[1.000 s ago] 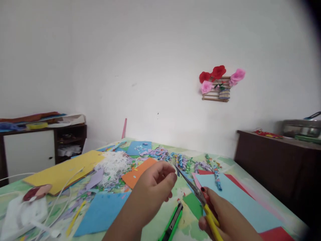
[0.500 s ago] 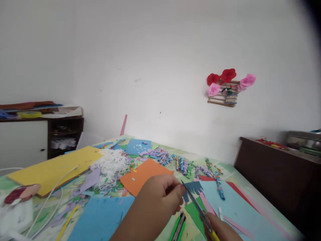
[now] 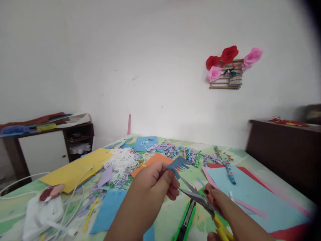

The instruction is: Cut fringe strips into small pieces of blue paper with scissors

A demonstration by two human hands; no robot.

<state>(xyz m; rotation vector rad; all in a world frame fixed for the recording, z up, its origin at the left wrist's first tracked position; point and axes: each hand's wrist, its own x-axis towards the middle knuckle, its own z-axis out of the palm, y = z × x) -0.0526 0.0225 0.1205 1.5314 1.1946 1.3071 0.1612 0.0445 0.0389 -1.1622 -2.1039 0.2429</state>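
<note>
Between the thumb and fingers of my left hand (image 3: pixel 157 179) is a small dark blue piece of paper (image 3: pixel 179 164), its far edge cut into a fringe of narrow strips. My right hand (image 3: pixel 222 204) grips scissors (image 3: pixel 198 197) with yellow and orange handles. Their blades are spread apart and point at the left hand, just below the paper. Under the blades lies a green utility knife (image 3: pixel 187 221) on the table. A blue sheet (image 3: pixel 110 207) is partly covered by my left forearm.
White string (image 3: pixel 122 164) lies in a tangled heap amid paper scraps. Yellow sheets (image 3: pixel 75 167) are at left, an orange sheet (image 3: pixel 156 158) behind my left hand, and a light blue sheet (image 3: pixel 250 190) at right. Rolled paper pieces (image 3: pixel 230 172) and a white glue gun (image 3: pixel 42 214) also lie there.
The scissors' blades have opened and drawn back from the paper. My left hand has lifted the fringed paper higher, turning it into fuller view. The camera view has shifted slightly.
</note>
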